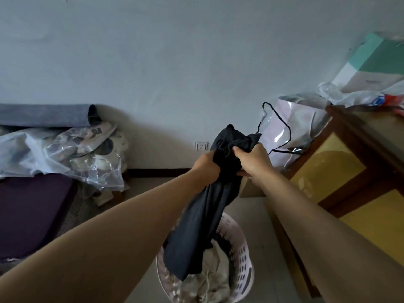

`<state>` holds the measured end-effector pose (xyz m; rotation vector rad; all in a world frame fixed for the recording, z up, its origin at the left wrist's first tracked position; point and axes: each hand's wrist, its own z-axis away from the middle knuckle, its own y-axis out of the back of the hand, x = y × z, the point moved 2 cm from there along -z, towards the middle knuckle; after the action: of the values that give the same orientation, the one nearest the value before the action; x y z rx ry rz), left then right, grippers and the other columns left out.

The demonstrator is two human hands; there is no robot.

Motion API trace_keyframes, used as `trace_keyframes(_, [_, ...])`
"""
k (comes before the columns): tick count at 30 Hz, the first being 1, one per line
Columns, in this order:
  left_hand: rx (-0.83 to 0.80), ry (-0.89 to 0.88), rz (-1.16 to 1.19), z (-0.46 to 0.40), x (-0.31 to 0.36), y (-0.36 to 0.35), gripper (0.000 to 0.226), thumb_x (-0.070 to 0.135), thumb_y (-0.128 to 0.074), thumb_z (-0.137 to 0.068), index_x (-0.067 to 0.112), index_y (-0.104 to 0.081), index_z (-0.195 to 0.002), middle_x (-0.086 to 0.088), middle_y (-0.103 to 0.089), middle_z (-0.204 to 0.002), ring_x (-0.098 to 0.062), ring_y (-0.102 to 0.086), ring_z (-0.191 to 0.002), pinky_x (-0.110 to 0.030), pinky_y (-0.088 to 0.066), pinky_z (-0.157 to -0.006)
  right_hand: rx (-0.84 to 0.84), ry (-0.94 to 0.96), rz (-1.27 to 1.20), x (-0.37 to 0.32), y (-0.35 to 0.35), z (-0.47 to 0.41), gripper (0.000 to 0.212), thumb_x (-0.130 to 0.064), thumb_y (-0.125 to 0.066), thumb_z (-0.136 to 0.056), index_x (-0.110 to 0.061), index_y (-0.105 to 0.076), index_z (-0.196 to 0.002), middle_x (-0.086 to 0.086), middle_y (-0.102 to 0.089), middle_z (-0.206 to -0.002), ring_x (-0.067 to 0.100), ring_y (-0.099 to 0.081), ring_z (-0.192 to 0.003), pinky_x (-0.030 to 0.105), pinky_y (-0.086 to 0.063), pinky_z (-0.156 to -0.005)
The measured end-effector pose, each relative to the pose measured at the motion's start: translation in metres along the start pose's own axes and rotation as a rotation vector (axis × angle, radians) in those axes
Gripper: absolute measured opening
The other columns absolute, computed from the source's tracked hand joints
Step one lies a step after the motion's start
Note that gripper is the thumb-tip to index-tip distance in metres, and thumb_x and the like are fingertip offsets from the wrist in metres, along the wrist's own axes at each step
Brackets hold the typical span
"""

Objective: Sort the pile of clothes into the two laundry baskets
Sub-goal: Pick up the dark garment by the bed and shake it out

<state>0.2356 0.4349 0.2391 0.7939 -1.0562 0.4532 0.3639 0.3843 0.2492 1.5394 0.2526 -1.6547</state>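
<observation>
A dark navy garment point(196, 226) hangs from both my hands in the middle of the view. My left hand point(206, 167) grips its upper left part, and my right hand point(253, 159) pinches the bunched top edge. The cloth's lower end dangles over a pale pink perforated laundry basket point(244, 267) on the floor below my arms. Light-coloured clothes point(209, 278) lie inside that basket. The second basket and the pile are out of view.
A wooden cabinet with yellow panels point(349, 176) stands at the right, with plastic bags and a teal-and-white box point(371, 66) on top. A white bag with black cord point(293, 132) leans beside it. Left are clear plastic bags point(65, 158) and a dark purple mat point(32, 211).
</observation>
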Motion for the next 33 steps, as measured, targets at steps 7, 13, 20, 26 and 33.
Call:
trace_keyframes(7, [-0.063,0.138,-0.095,-0.006,-0.064,-0.018,0.038,0.003,-0.049,-0.086,0.008,-0.057,-0.123,-0.016,-0.064,-0.116,-0.032,-0.06,-0.11,-0.044,-0.051,-0.096,-0.129,-0.099,0.113,0.064,-0.031,-0.001,0.072,-0.053,-0.068,-0.063,-0.009,-0.05,-0.116,0.013,-0.059,-0.115,0.034,-0.064,-0.097,0.047,-0.059,-0.071])
trace_keyframes(13, [-0.111,0.249,-0.124,-0.008,-0.115,-0.037,0.032,0.003,-0.05,-0.089,0.005,-0.06,-0.119,-0.017,-0.065,-0.114,-0.033,-0.061,-0.109,-0.042,-0.052,-0.093,-0.16,-0.227,0.188,0.117,-0.055,-0.007,0.05,-0.038,-0.068,-0.082,-0.004,-0.051,-0.115,0.015,-0.06,-0.112,0.035,-0.063,-0.099,0.051,-0.057,-0.077])
trace_keyframes(20, [-0.13,0.39,-0.272,0.0,-0.171,-0.052,0.047,0.021,-0.058,-0.082,0.016,-0.052,-0.129,-0.006,-0.061,-0.122,-0.024,-0.056,-0.118,-0.033,-0.047,-0.093,-0.251,-0.39,0.378,0.184,-0.078,-0.003,0.065,-0.033,-0.064,-0.086,-0.004,-0.031,-0.135,0.015,-0.051,-0.131,0.033,-0.057,-0.108,0.046,-0.051,-0.093])
trace_keyframes(26, [-0.128,0.552,-0.285,0.015,-0.208,-0.044,0.078,0.015,-0.059,-0.081,0.02,-0.022,-0.15,-0.014,-0.051,-0.134,-0.032,-0.05,-0.124,-0.042,-0.046,-0.102,-0.331,-0.367,0.49,0.221,-0.098,0.003,0.071,-0.045,-0.063,-0.071,-0.01,-0.047,-0.131,0.012,-0.062,-0.12,0.03,-0.061,-0.105,0.039,-0.052,-0.09])
trace_keyframes(33, [-0.036,0.581,-0.208,0.027,-0.215,-0.025,0.062,0.007,-0.056,-0.087,0.02,-0.036,-0.144,-0.01,-0.053,-0.129,-0.026,-0.055,-0.114,-0.027,-0.049,-0.087,-0.465,-0.3,0.538,0.195,-0.126,0.014,0.053,-0.028,-0.062,-0.084,-0.006,-0.051,-0.132,0.014,-0.062,-0.124,0.029,-0.057,-0.115,0.031,-0.045,-0.089])
